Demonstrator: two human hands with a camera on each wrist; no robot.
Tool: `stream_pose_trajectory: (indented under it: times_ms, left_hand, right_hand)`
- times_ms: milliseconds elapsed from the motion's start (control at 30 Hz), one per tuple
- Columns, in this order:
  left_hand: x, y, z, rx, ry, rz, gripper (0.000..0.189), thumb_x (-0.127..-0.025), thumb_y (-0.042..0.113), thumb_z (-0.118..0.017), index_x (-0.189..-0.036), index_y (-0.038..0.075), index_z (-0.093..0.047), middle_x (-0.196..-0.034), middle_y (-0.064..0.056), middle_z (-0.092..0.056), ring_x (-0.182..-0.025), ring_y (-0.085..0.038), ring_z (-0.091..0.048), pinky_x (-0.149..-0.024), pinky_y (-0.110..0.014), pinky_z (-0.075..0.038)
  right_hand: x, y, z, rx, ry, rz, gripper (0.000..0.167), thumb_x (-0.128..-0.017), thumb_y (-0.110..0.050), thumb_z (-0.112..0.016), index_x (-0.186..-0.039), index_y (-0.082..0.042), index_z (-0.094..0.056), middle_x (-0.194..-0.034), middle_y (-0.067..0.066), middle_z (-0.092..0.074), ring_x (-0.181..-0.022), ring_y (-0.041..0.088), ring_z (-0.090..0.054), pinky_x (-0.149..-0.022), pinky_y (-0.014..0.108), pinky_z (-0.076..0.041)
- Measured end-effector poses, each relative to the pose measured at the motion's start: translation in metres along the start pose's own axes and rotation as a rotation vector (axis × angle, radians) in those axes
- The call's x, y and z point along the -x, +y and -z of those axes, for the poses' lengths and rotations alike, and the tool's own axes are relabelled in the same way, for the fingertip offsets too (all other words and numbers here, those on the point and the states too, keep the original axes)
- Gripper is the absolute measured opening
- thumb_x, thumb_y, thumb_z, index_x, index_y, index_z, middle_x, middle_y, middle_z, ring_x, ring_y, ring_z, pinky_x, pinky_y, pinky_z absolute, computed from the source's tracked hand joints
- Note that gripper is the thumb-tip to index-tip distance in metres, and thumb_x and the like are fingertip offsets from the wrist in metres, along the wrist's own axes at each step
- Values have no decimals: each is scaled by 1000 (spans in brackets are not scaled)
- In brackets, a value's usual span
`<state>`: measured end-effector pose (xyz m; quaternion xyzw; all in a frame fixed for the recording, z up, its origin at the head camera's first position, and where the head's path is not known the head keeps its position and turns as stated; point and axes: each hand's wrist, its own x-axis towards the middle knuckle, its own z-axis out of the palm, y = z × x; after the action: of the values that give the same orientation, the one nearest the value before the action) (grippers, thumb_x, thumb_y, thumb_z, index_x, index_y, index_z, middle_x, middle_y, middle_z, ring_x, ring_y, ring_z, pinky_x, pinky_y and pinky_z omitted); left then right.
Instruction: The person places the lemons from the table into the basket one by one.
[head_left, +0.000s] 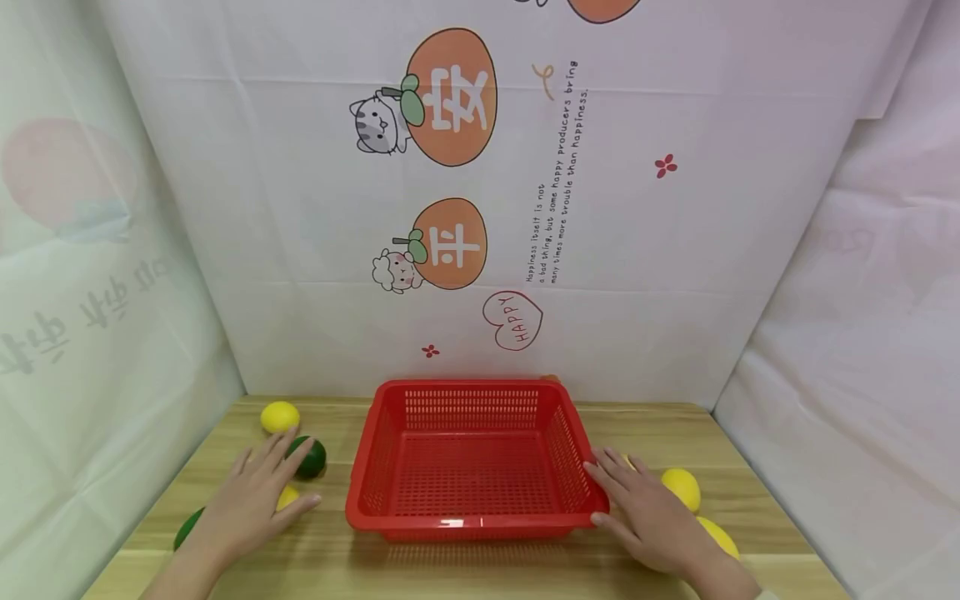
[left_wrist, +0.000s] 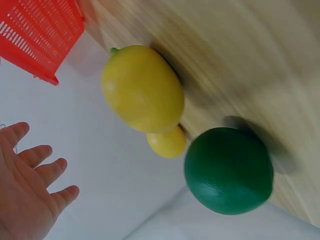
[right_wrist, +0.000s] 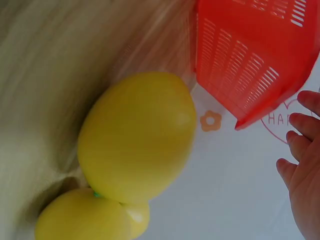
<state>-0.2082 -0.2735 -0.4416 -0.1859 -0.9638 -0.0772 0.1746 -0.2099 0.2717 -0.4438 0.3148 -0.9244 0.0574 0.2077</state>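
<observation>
A red plastic basket (head_left: 480, 523) with slotted walls stands on the table, nothing visible inside it. To its left, my left hand (head_left: 255, 500) hovers with spread fingers over a dark green round fruit (head_left: 311, 460) and a partly covered yellow lemon (head_left: 288, 497). In the left wrist view that hand (left_wrist: 27, 185) is apart from the lemon (left_wrist: 142, 90) and green fruit (left_wrist: 228, 171). My right hand (head_left: 648, 521), fingers extended, is by the basket's right rim; whether it touches is unclear. Lemons (head_left: 681, 489) lie beside it, one large in the right wrist view (right_wrist: 140, 135).
Another lemon (head_left: 280, 417) lies at the back left of the wooden table (head_left: 333, 558). A second green fruit (head_left: 187, 528) is partly hidden behind the left forearm, and a lemon (head_left: 718, 537) behind the right. White printed cloth (head_left: 600, 350) encloses the back and sides.
</observation>
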Motion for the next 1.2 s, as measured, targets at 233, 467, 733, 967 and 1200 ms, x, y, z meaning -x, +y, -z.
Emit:
stream_pose_trajectory:
  times_ms: [233, 467, 733, 967, 1200]
  left_hand:
    - [6, -5, 3, 13, -8, 24, 76, -91, 58, -56, -147, 8, -42, -152, -24, -31, -135, -46, -31, -107, -66, -21]
    - [13, -9, 0, 0, -21, 35, 74, -91, 56, -59, -144, 6, -45, -149, -27, -35, -132, -47, -35, -102, -69, -26]
    - [22, -16, -6, -14, -19, 57, 71, -89, 53, -63, -141, 6, -49, -145, -27, -40, -129, -48, -39, -100, -69, -28]
    - [29, -20, -7, -33, -1, 65, 67, -88, 54, -64, -137, 11, -51, -142, -27, -44, -126, -48, -43, -98, -70, -30]
    - [35, -23, -8, -30, -8, 74, 69, -89, 53, -64, -141, 10, -48, -143, -28, -42, -127, -47, -42, -98, -70, -29]
  right_hand:
    - [1, -6, -4, -18, -60, -55, 58, -94, -45, -60, -139, -9, -54, -150, 6, -43, -138, 27, -37, -115, 20, -1]
    - [1, -8, -4, 15, -84, -49, 59, -95, -50, -55, -139, -10, -55, -149, 2, -43, -137, 24, -38, -110, 42, -34]
    - [2, -9, -5, 10, -88, -9, 57, -98, -47, -52, -137, -7, -55, -148, 5, -45, -134, 24, -42, -104, 48, -41]
    - [2, -9, -5, 3, -140, -35, 60, -97, -51, -49, -140, -9, -54, -149, 4, -44, -135, 23, -41, -103, 44, -43]
    - [1, -9, -4, 21, -137, -25, 60, -97, -51, -50, -139, -9, -54, -148, 5, -45, -135, 23, -42, -103, 43, -43]
